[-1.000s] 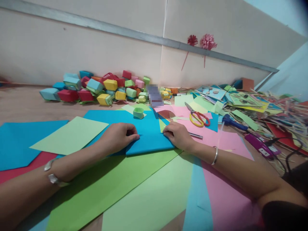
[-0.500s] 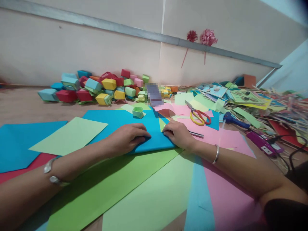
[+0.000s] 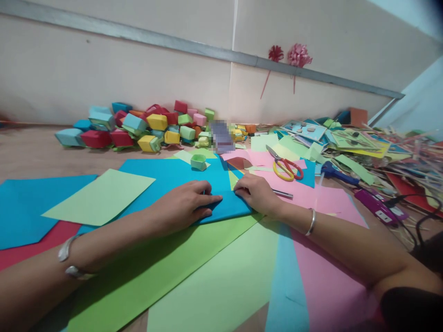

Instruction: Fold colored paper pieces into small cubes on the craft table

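A large sheet of blue paper point(image 3: 166, 173) lies before me, its near edge folded over into a strip point(image 3: 226, 210). My left hand point(image 3: 185, 203) rests on that strip, index finger stretched along it and thumb apart nearer me; it presses on the paper without gripping it. At the strip's right end, my right hand point(image 3: 254, 191) has its fingers pressed together on the blue paper; its fingertips are partly hidden. Under the fold are a green sheet point(image 3: 155, 272) and a pale green sheet point(image 3: 214, 281). A small green paper box point(image 3: 198, 161) stands beyond my hands.
Scissors point(image 3: 284, 168) and a slim metallic cutter point(image 3: 283, 193) lie right of my right hand on pink paper point(image 3: 325, 198). Farther right are a blue glue gun point(image 3: 339, 173) and a purple power strip point(image 3: 379, 207). Coloured paper boxes point(image 3: 134, 123) are heaped along the wall.
My left index finger has straightened and slid a little right along the fold, and its thumb has moved apart from it. The right hand holds its place.
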### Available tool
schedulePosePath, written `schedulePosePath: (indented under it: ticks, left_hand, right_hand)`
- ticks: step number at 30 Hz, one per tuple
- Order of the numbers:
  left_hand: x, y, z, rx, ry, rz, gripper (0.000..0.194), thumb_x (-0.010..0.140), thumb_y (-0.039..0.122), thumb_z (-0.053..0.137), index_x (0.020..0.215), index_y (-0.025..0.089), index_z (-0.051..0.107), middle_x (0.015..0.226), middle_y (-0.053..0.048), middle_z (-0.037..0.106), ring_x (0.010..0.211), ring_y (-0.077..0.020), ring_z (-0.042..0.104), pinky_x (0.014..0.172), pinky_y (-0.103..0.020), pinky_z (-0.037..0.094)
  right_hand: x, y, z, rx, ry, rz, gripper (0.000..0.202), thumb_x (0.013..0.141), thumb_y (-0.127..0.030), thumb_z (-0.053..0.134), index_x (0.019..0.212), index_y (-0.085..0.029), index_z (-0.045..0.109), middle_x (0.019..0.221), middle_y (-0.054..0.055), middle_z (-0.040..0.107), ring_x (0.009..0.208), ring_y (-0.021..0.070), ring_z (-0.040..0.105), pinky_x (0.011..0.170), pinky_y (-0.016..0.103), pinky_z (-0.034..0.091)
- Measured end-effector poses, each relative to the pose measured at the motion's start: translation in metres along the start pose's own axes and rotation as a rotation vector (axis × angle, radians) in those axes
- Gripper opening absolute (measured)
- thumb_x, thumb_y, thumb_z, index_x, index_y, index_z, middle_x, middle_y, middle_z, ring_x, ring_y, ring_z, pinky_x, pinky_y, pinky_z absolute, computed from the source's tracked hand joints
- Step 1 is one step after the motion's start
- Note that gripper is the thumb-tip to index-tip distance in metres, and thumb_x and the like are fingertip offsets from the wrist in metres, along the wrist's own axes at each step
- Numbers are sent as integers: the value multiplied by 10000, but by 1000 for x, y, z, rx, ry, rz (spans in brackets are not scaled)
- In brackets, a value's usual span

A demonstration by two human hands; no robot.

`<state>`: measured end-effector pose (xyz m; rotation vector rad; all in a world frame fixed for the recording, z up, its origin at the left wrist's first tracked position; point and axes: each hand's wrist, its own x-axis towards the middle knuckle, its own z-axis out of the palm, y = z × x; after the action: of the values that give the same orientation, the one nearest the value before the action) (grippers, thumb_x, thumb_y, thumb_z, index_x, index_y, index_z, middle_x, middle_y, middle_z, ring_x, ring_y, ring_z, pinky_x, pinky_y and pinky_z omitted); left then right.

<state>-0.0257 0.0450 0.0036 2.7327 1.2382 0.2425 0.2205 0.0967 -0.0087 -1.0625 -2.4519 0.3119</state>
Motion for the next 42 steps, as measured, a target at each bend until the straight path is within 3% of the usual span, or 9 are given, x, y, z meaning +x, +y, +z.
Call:
schedulePosePath:
  ticks: [4,8,15,22,28,33,38,40,42]
  left_hand:
    - [1,-1,0,-16,-5,6,410,948,334,469,1295,282,681,1108,-123,649,918,-255,568,754,-343,452]
    - [2,0,1,-34,-4,9,392,939,343,482,1255,278,705,1033,-118,642,896,-263,554,761,-364,449]
    - [2,-1,0,-129,60,9,365,944,430,478,1052,239,769,998,-110,641,893,-264,562,753,-354,446]
    - [1,-2,1,-75,25,13,376,957,403,510,1248,266,704,1045,-98,638,936,-256,574,771,-333,455]
    - [2,-4,4,5,14,33,377,947,328,554,1302,284,674,1071,-104,640,946,-261,565,787,-338,443]
    - [2,-4,3,-37,-6,11,381,954,354,541,1306,294,674,1084,-105,630,941,-267,566,786,-353,444]
    - [2,-3,2,-11,-26,12,409,964,359,504,1336,277,652,1108,-112,627,947,-258,562,786,-352,456]
    - [2,-3,2,1,-45,3,412,960,342,518,1349,283,640,1119,-110,626,954,-256,566,787,-351,461]
    - [2,-2,1,-3,-57,-4,413,951,309,537,1350,274,639,1119,-112,625,968,-261,574,805,-363,466]
  right_hand:
    - [-1,0,-1,-74,64,-107,197,923,-124,588,862,-184,765,874,63,611,831,183,557,699,284,409]
    - [-8,-14,-5,-217,124,-391,323,989,-128,478,872,-211,767,880,59,617,821,184,498,738,318,366]
    - [-16,-43,-6,-348,-158,-528,204,999,-206,538,1019,-221,740,883,52,619,816,195,463,688,323,307]
    - [-34,-60,-13,-458,-173,-484,314,1001,-142,483,740,-162,657,753,52,576,757,200,442,639,358,248]
    - [-43,-72,-9,-576,-123,-477,246,998,-119,447,995,-136,692,773,70,599,719,213,444,596,363,243]
    - [-53,-78,-9,-663,-262,-466,247,820,-67,615,603,-175,662,641,93,561,649,211,431,555,354,213]
    - [-65,-80,-25,-784,-396,-258,217,688,-54,685,502,-153,632,510,101,498,567,191,409,531,338,183]
    - [-65,-84,-31,-805,-355,-185,230,700,-37,657,503,-148,615,506,99,502,553,183,403,528,330,178]
    - [-62,-87,-34,-806,-256,-223,211,745,-23,608,573,-143,634,558,103,539,583,198,427,533,330,189]
